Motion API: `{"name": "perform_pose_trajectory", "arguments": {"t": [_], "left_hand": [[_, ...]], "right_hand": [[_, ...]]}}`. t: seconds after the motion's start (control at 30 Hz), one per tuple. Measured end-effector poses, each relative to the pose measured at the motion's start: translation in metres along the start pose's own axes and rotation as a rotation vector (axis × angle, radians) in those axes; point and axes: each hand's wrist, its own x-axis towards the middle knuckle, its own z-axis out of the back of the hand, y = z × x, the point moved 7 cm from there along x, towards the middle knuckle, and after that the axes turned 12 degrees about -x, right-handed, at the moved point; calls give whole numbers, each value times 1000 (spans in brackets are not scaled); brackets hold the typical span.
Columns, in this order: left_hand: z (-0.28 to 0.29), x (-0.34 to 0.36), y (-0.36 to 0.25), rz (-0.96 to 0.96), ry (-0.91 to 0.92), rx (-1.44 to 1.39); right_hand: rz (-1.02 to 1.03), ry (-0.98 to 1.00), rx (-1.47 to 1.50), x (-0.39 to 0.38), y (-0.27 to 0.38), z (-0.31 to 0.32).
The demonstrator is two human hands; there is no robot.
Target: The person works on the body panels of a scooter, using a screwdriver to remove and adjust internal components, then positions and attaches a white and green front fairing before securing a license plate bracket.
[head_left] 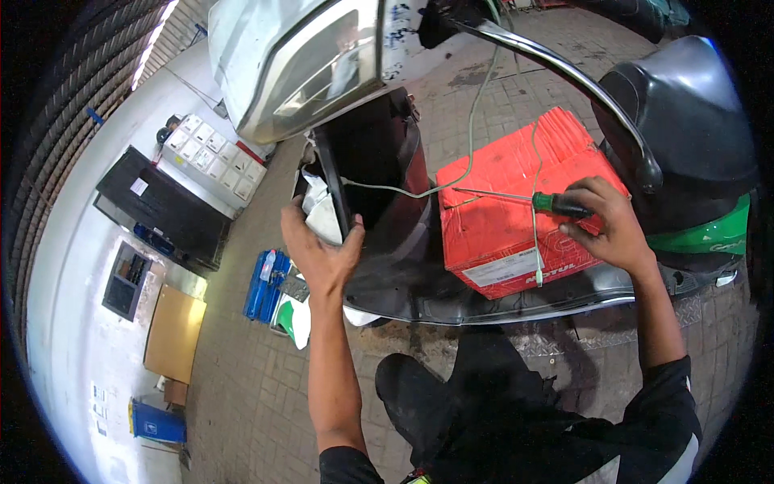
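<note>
My left hand [321,256] grips the edge of a black plastic panel [331,173] at the front of a scooter, thumb on the near face and fingers behind it. A white part [322,219] shows between thumb and fingers. My right hand [610,224] is closed round the green-and-black handle of a screwdriver [556,204], its shaft pointing left. Beneath the screwdriver a red cardboard box [500,230] stands on the scooter's footboard [451,310]. A thin pale cable [471,129] hangs down and runs across to the panel; another strand lies over the box.
The scooter's clear windscreen or light cover [314,73] and handlebar lever [556,60] hang above. Its black seat [681,121] is at right. A blue toolbox [264,282] and white-green panels [294,319] lie on the paved floor. Lockers [214,157] and a blue bin [157,421] line the wall.
</note>
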Motion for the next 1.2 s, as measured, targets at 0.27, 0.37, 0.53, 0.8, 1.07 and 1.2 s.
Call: {"name": "perform_pose_trajectory", "arguments": {"t": [0.27, 0.37, 0.53, 0.8, 1.07, 1.2], "left_hand": [[-2, -2, -5, 19, 13, 3], [-3, -5, -1, 81, 67, -38], [-3, -6, -11, 82, 78, 49], [-6, -4, 3, 166, 65, -2], [-5, -12, -3, 207, 87, -35], [-6, -16, -2, 204, 92, 17]], "right_hand": [[-241, -147, -362, -6, -35, -14], [-197, -157, -298, 2, -36, -19], [-198, -169, -256, -3, -37, -19], [-188, -285, 186, -23, -42, 20], [-4, -353, 508, -16, -32, 17], [43, -395, 583, 1, -24, 7]]}}
